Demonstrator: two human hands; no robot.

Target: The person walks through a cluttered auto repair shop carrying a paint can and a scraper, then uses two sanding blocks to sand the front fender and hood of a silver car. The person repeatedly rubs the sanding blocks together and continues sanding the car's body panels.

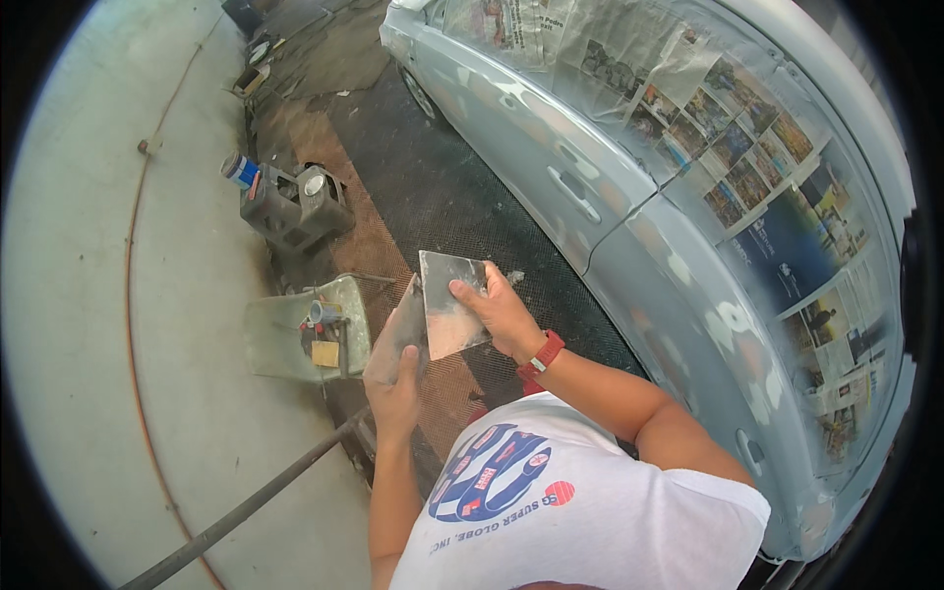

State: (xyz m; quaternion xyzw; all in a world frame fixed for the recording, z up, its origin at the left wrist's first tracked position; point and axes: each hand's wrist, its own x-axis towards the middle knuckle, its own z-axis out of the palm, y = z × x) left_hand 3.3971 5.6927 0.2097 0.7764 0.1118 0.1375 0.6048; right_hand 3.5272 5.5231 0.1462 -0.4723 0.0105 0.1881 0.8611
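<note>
My right hand [509, 317], with a red watch on the wrist, pinches a thin rectangular sheet [450, 329], thumb on top. The sheet is dark grey with a pinkish, powdery smear on its lower half. In my left hand [393, 395] is a second thin grey plate [407, 332], tilted nearly edge-on, its thumb laid along the face. The two flat pieces are close together in front of my chest; whether they touch I cannot tell. Their exact kind does not show.
To the right stands a grey car door [580, 167] with pale patches and newspaper masking [718, 147]. At left are a dark plastic stool [295, 218] holding cans, a whitish seat [267, 329] with a cup, a wall [79, 275] and a slanting pole [246, 506].
</note>
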